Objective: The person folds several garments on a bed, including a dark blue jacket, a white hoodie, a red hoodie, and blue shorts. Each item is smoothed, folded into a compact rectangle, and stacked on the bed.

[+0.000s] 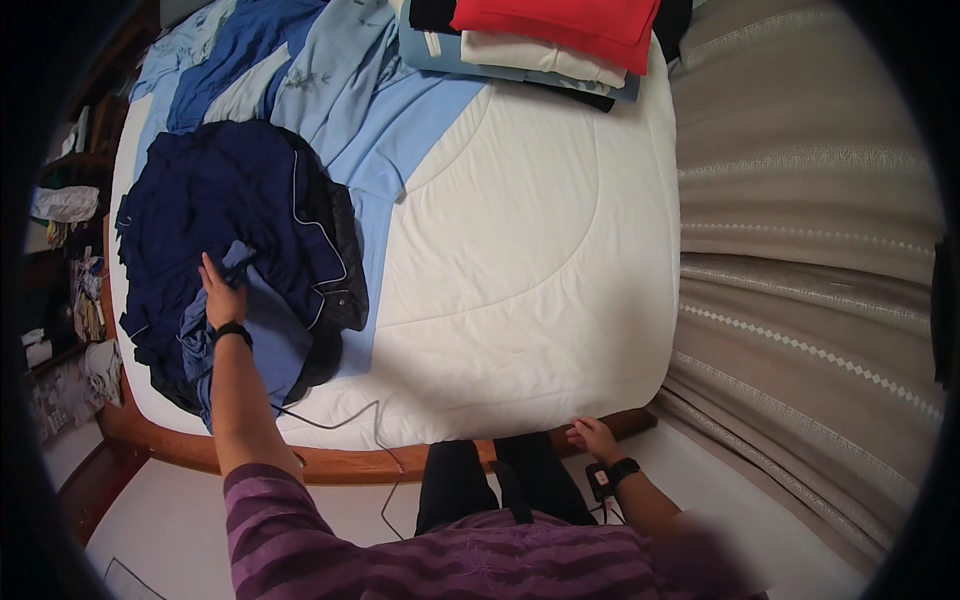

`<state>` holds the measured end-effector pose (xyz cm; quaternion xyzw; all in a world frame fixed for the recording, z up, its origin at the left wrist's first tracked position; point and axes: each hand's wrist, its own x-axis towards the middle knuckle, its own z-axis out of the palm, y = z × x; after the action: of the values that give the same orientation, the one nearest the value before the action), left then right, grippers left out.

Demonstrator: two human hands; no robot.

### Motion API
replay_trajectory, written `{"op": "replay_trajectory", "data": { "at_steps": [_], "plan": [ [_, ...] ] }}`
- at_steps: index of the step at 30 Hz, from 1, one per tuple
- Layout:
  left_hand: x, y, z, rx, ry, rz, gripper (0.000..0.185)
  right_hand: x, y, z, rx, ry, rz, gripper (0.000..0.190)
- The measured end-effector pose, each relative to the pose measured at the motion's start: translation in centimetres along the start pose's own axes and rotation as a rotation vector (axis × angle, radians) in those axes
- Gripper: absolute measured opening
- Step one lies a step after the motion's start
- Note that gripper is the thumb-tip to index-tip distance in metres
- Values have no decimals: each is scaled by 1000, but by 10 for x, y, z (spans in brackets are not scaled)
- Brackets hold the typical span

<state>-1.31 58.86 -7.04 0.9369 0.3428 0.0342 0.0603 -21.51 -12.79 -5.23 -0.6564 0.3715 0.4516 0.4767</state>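
My left hand reaches onto a heap of dark clothes at the left of the bed. It rests against a crumpled medium-blue garment, whose bunched end lies beside the fingers; the thumb side is hidden, so I cannot tell whether it grips the cloth. Beneath is a navy garment with white piping, spread over a black jacket that shows along the right side. Low at the bed's front edge, my right hand hangs with loosely curled fingers and nothing visible in it.
A white quilt covers the bed, edged by a wooden frame. Folded clothes, red on top, are stacked at the far right. Light-blue clothes lie beyond the heap. Grey-brown curtains border the right. A thin cable crosses the front edge.
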Motion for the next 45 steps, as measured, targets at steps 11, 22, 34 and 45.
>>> {"op": "replay_trajectory", "data": {
  "at_steps": [11, 22, 34, 45],
  "plan": [
    [-143, 115, -52, -464, -494, 284, 41, -16, -65, 47, -85, -143, -346, 34],
    [-305, 306, -193, -1191, -923, 657, 41, -128, -225, 2, -471, 170, -1028, 27],
    [-317, 310, -220, -1269, -1163, 358, 39, -251, -256, -95, 785, -164, -874, 63],
    [-339, 337, -246, -1320, -1124, 517, 36, -289, -227, -153, 851, -366, -1117, 58]
  ]
}}
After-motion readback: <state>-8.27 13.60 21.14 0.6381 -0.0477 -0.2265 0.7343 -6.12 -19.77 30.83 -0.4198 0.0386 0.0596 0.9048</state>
